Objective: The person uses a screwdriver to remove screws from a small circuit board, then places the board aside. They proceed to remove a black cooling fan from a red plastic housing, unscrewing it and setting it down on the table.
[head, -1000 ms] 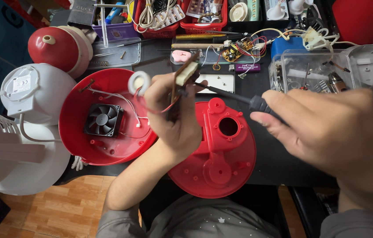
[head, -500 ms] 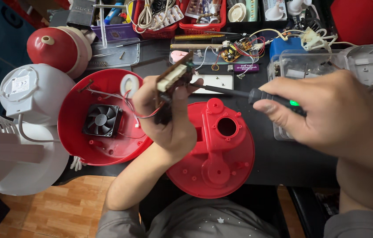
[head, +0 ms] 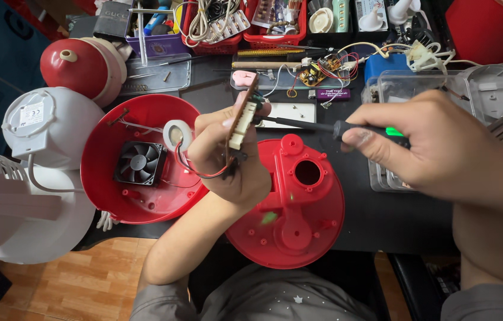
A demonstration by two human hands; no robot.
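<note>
My left hand [head: 232,156] holds a small circuit board [head: 242,122] on edge above the bench, with red and black wires [head: 195,169] trailing from it toward the red housing. My right hand [head: 442,142] grips a screwdriver [head: 323,126] with a black and green handle. Its thin shaft points left and its tip meets the board. Below the hands lies a red plastic cover [head: 299,202] with a round hole. To the left sits a red round housing [head: 108,148] with a small black fan [head: 138,163] and a white ring [head: 176,134] inside.
A white appliance body [head: 49,128] and a white fan grille [head: 7,208] stand at the left. A red and white dome [head: 82,65] sits at the back left. Red baskets [head: 269,30], loose circuit boards [head: 320,71] and clear plastic boxes [head: 406,89] crowd the back of the black bench.
My left hand has turned the board more upright and shifted slightly right. My right hand has moved the screwdriver so its tip now meets the board.
</note>
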